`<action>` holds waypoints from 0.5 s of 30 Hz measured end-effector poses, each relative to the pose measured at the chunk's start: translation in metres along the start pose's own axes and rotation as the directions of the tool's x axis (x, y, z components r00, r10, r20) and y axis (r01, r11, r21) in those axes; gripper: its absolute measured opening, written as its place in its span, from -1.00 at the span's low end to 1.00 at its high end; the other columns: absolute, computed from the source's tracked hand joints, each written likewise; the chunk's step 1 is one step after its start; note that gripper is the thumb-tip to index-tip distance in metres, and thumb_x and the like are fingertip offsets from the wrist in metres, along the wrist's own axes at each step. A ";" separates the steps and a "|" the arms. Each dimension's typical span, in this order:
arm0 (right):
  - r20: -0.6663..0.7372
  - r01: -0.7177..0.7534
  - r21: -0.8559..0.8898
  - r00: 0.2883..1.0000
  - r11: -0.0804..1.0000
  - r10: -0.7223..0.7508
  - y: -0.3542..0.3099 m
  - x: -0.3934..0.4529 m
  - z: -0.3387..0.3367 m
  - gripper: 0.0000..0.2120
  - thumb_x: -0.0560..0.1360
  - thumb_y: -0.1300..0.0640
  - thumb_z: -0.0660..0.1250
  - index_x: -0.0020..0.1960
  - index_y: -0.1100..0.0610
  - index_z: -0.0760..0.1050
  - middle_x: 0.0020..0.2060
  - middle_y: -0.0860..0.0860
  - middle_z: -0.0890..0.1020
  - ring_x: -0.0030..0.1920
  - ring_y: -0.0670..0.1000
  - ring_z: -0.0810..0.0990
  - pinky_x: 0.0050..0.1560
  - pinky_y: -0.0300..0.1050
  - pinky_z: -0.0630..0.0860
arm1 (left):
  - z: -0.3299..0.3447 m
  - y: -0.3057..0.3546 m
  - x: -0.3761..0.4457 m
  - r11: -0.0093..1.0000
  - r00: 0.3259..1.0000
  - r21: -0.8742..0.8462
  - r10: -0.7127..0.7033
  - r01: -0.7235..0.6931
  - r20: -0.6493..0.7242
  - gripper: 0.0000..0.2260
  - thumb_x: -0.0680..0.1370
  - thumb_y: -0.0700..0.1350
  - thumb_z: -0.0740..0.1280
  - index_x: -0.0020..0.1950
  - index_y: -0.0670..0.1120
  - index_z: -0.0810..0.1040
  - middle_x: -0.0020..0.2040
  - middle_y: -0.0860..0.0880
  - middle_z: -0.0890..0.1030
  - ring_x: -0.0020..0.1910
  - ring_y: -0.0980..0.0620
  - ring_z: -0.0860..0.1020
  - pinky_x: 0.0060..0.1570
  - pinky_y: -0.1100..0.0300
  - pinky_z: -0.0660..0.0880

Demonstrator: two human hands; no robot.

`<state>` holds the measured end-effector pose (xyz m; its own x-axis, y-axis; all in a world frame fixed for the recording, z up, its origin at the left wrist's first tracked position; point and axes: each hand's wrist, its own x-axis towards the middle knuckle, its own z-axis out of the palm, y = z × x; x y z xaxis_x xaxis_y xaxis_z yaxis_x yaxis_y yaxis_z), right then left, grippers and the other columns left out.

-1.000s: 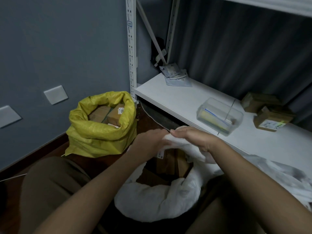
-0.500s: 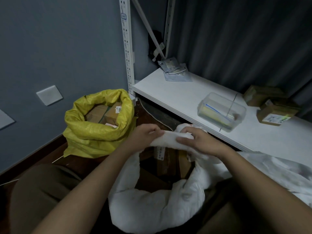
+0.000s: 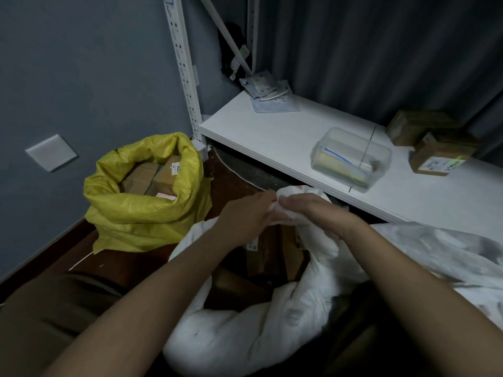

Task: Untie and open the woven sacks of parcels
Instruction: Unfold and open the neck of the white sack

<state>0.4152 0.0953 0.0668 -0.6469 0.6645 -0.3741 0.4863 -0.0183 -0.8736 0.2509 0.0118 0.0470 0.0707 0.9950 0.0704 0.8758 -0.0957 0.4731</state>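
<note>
A white woven sack [image 3: 245, 330] stands open on the floor in front of me, its rim rolled down, with brown cardboard parcels [image 3: 269, 251] showing inside. My left hand [image 3: 245, 216] and my right hand [image 3: 313, 213] both grip the far edge of the white sack's rim, fingertips almost touching. To the left stands a yellow woven sack [image 3: 141, 208], open with its rim folded down, holding several brown parcels [image 3: 152, 178].
A white shelf [image 3: 272, 140] runs along the right, just behind the white sack, bearing a clear plastic box [image 3: 351, 159], two cardboard parcels [image 3: 438, 156] and flat grey mailers [image 3: 269, 96]. A perforated shelf post [image 3: 182, 63] rises by the yellow sack. Another white sack [image 3: 449, 254] lies at right.
My hands have come closer together on the far rim of the white sack and bunched the fabric between them. The view has shifted slightly.
</note>
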 end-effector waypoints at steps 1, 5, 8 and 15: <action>0.021 0.017 -0.038 1.000 0.999 -0.016 0.001 -0.001 -0.004 -0.76 0.55 0.00 0.30 0.07 0.16 0.54 -0.11 0.05 0.62 -0.10 -0.12 0.57 0.00 -0.26 0.47 | 0.000 -0.002 0.002 0.998 1.000 -0.065 -0.013 0.013 0.012 -0.84 0.61 0.05 0.18 -0.02 -0.01 0.45 -0.18 0.08 0.49 -0.14 0.02 0.50 -0.29 0.18 0.28; -0.050 0.150 -0.482 0.979 0.863 -0.198 0.018 -0.004 -0.014 -0.83 0.48 -0.04 0.39 -0.01 -0.01 0.47 -0.32 -0.15 0.50 -0.35 -0.30 0.46 -0.31 -0.41 0.35 | -0.010 -0.024 0.017 0.848 0.971 -0.474 -0.195 0.238 0.139 -0.71 0.59 0.04 0.24 -0.32 0.02 0.41 -0.35 0.08 0.41 -0.31 0.11 0.40 -0.30 0.23 0.27; -0.005 0.124 -0.218 0.992 0.968 -0.129 0.023 0.000 -0.010 -0.84 0.48 0.03 0.41 0.03 0.04 0.55 -0.13 -0.04 0.61 -0.12 -0.23 0.55 -0.08 -0.37 0.46 | -0.005 -0.022 0.018 0.951 0.985 -0.282 -0.085 0.125 0.148 -0.66 0.47 0.28 0.21 -0.01 0.04 0.48 -0.13 0.06 0.52 -0.16 0.09 0.49 -0.22 0.15 0.39; -0.132 0.181 -0.302 0.964 0.936 -0.229 0.035 -0.012 -0.022 -0.87 0.52 0.07 0.36 0.06 0.00 0.49 -0.27 -0.05 0.55 -0.32 -0.21 0.47 -0.26 -0.33 0.37 | -0.006 -0.030 0.027 0.842 0.991 -0.524 -0.111 0.131 0.069 -0.82 0.46 0.17 0.17 -0.18 0.11 0.46 -0.22 0.08 0.52 -0.21 0.13 0.50 -0.20 0.15 0.40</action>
<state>0.4531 0.1031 0.0480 -0.6579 0.7436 -0.1192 0.5150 0.3288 -0.7916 0.2236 0.0410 0.0394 0.0057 0.9990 -0.0438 0.4963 0.0352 0.8674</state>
